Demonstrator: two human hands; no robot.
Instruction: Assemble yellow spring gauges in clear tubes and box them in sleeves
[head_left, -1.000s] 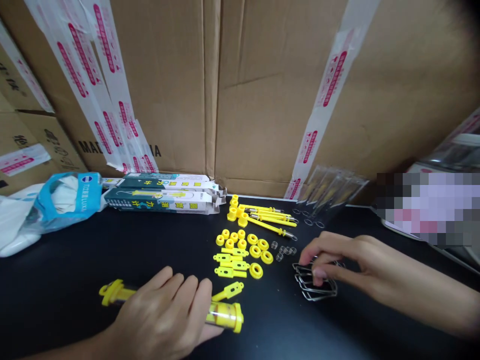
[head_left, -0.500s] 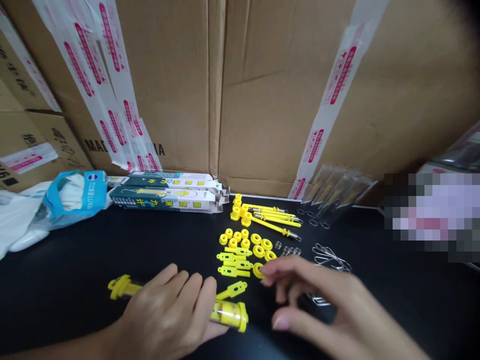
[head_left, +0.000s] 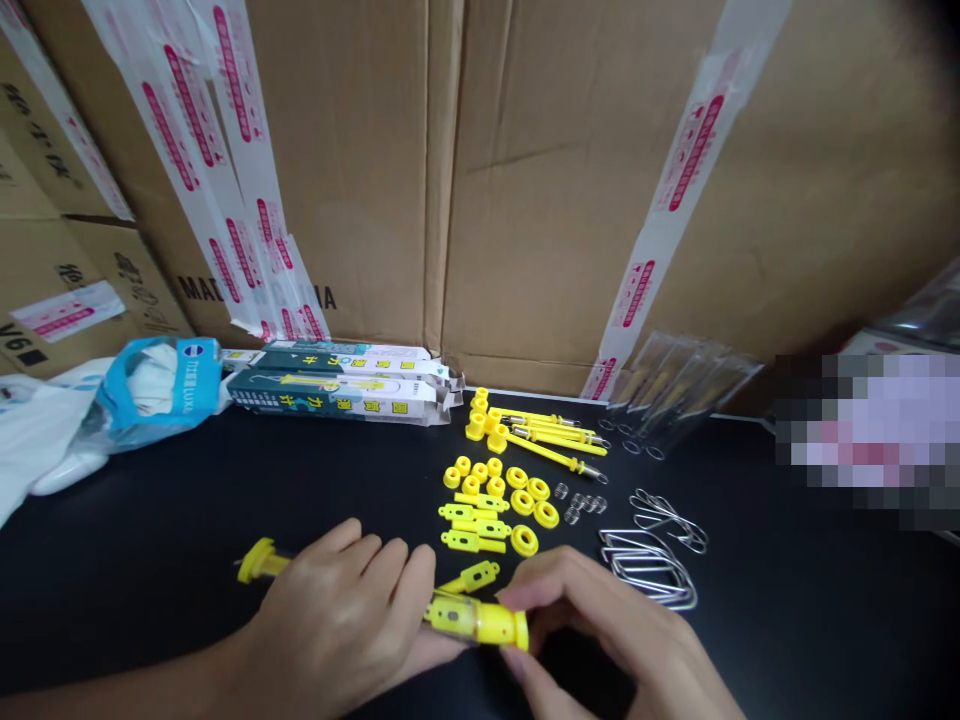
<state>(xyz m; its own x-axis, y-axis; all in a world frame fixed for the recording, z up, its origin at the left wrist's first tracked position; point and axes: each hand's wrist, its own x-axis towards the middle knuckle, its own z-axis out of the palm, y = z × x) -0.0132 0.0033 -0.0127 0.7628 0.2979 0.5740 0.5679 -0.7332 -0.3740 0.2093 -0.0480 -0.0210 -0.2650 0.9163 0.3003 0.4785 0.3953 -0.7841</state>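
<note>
My left hand (head_left: 349, 610) is wrapped around a clear-tubed spring scale (head_left: 452, 614), held slanting just above the black table. A yellow plastic cap with a flange pokes out left of the fist. On the tube's right end sits a yellow end cap (head_left: 499, 625); my right hand (head_left: 611, 625) pinches it between thumb and fingers. Through the tube a flat yellow piece with a slot is visible. Behind the fist lies a loose yellow slotted piece (head_left: 480, 575). The tube's middle is hidden by my left hand.
Beyond lie several yellow slotted pieces (head_left: 480, 528), yellow rings (head_left: 546, 514), small springs (head_left: 577, 505) and yellow rods (head_left: 562, 455). Wire hooks (head_left: 649, 570) are at right, clear tubes (head_left: 675, 390) behind them. Printed boxes (head_left: 337, 390), a blue plastic packet (head_left: 161, 385) and cardboard cartons (head_left: 360, 180) stand behind.
My right hand has moved left and closed on the yellow end cap; before, it was open and apart from it. The spring scale has shifted slightly right in view.
</note>
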